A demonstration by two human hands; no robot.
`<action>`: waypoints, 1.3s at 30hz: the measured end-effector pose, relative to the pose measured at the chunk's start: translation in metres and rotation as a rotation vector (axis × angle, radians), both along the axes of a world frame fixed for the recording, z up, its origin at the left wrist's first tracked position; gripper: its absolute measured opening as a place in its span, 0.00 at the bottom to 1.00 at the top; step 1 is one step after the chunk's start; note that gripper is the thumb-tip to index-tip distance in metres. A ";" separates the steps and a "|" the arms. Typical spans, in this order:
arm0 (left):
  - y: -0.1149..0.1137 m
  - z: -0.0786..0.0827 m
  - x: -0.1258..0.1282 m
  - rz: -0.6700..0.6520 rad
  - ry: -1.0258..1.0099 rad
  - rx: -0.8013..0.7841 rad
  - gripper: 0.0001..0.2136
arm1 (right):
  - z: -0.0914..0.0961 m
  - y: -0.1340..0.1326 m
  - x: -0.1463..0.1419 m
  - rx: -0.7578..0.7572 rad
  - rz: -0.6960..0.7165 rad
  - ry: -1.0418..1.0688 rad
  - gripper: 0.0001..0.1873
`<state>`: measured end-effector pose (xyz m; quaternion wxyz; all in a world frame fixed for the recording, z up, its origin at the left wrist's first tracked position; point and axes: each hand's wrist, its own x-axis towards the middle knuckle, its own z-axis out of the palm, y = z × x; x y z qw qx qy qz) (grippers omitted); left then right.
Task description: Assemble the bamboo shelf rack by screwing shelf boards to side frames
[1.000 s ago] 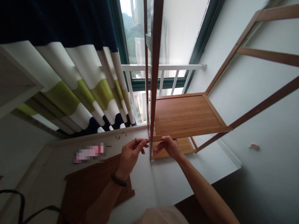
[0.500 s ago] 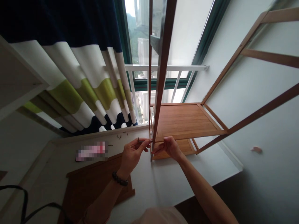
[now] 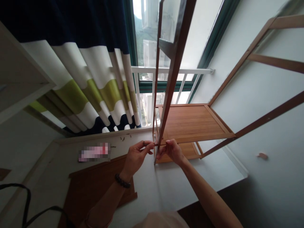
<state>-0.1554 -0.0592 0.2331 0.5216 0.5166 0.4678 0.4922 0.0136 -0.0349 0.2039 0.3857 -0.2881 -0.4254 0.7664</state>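
Head view: left hand (image 3: 136,156) pinches something tiny (image 3: 156,144) at the upright post (image 3: 176,66), right hand (image 3: 175,152) has the shelf edge (image 3: 201,138) pinched between thumb and finger, probably for steadiness.

Wooden shelving unit (image 3: 177,52): reddish brown; fine parallel grain lines on the upper shelf board (image 3: 192,122). Left of the shelving unit: curtain (image 3: 95,60) in broad bands of navy, white and olive green; loose board (image 3: 99,183), darker brown; beaded bracelet (image 3: 122,181), near-black. Behind the shelving unit: railing (image 3: 204,71), white; window frame (image 3: 213,44), dark green. Right of the shelving unit: wall (image 3: 273,126), plain pale grey-white; wall hook (image 3: 262,155), pinkish.
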 end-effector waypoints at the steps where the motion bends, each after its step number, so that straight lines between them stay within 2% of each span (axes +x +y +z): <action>1: 0.000 -0.001 -0.001 0.002 0.010 0.002 0.10 | 0.000 0.000 0.000 0.002 -0.006 0.013 0.24; 9: -0.001 0.005 -0.006 -0.008 0.015 -0.010 0.13 | 0.001 0.000 0.000 -0.011 -0.036 0.056 0.20; 13: -0.002 0.008 -0.009 0.028 -0.002 -0.017 0.13 | 0.000 -0.001 -0.001 -0.029 -0.051 0.057 0.21; 18: -0.002 0.004 -0.010 -0.033 0.058 0.007 0.13 | 0.001 -0.001 -0.001 -0.041 -0.042 0.085 0.22; 23: -0.001 0.002 -0.014 0.085 0.119 0.006 0.15 | -0.001 0.000 0.000 -0.067 -0.037 0.068 0.24; 34: -0.006 0.007 -0.004 0.129 0.245 0.131 0.12 | -0.002 0.000 0.003 -0.027 -0.001 0.042 0.22; 39: -0.005 0.007 -0.007 0.123 0.402 0.305 0.09 | -0.001 -0.001 0.003 -0.044 -0.030 0.051 0.20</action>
